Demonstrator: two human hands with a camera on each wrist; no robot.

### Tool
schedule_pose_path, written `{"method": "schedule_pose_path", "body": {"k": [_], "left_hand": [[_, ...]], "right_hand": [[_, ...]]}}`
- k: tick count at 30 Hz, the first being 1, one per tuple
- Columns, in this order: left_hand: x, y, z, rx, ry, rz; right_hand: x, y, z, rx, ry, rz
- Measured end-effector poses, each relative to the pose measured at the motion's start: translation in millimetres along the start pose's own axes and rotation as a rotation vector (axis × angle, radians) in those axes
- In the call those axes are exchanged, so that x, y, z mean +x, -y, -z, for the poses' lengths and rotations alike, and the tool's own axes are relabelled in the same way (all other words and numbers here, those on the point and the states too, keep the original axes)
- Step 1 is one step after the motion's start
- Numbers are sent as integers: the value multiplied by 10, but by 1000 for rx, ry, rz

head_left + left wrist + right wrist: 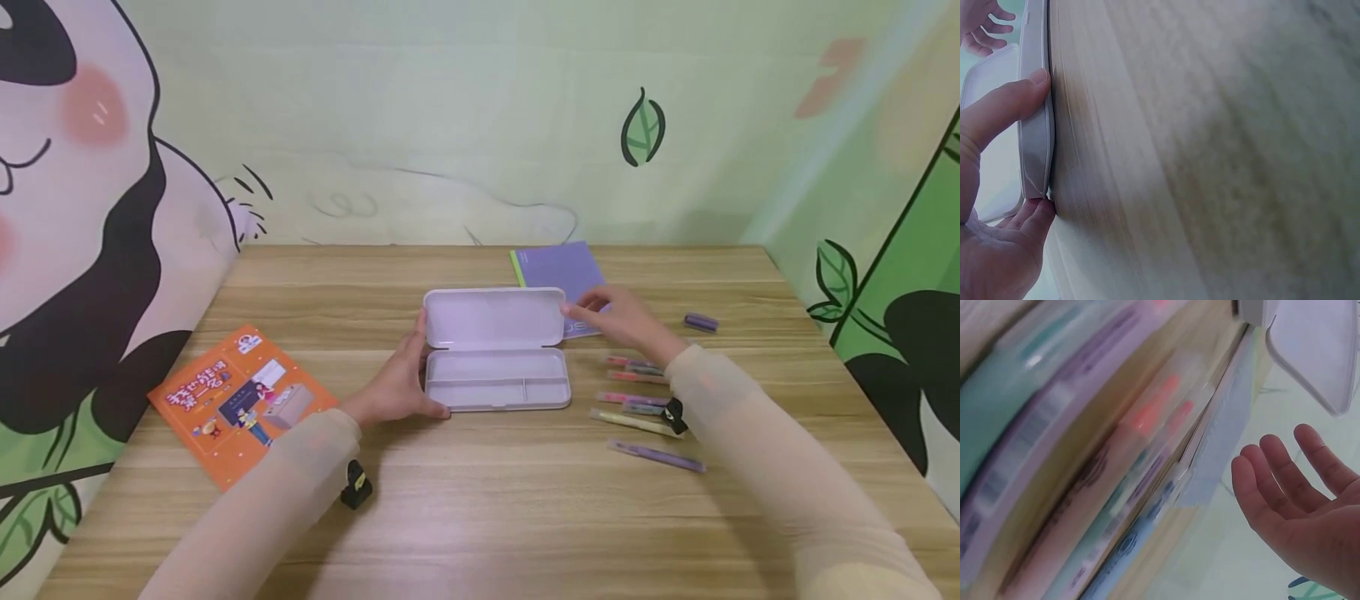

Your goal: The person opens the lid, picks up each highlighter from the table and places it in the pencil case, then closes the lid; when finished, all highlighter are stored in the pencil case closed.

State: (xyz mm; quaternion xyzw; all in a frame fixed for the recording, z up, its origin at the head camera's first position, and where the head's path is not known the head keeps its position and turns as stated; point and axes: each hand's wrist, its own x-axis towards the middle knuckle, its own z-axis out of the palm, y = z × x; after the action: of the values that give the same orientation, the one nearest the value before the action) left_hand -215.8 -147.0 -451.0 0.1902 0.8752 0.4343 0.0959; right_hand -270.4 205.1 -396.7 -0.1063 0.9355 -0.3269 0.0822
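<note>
A white pencil case (497, 393) lies on the table with its lid (495, 318) raised, showing bare compartments inside. My left hand (397, 379) grips its left end; in the left wrist view the thumb (1013, 103) presses the front wall and the fingers (1032, 219) bend round the end. Beside the lid's upper right corner is my right hand (618, 317), its fingers loosely bent. The right wrist view shows a gap between those fingers (1279, 469) and the lid (1319, 353), and nothing in the hand.
Several highlighter pens (637, 425) lie right of the case, partly under my right forearm. A purple notebook (558, 271) is behind the case, and a dark purple cap-like piece (701, 322) lies farther right. At left is an orange booklet (243, 400), overlapped by my left sleeve.
</note>
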Motion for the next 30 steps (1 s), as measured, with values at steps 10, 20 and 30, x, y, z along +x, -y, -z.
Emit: {"method": "schedule_pose_path", "body": {"k": [10,20,30], "left_hand": [[6,8,5,10,-7,10],[-2,22,0,5,-10,13],[-6,35,0,2,-22,4]], "right_hand": [[-130,-172,73,-132,-51,43],[-193,-461,174,-216,-61,76],[-202,-713,239,-244,-12,84]]}}
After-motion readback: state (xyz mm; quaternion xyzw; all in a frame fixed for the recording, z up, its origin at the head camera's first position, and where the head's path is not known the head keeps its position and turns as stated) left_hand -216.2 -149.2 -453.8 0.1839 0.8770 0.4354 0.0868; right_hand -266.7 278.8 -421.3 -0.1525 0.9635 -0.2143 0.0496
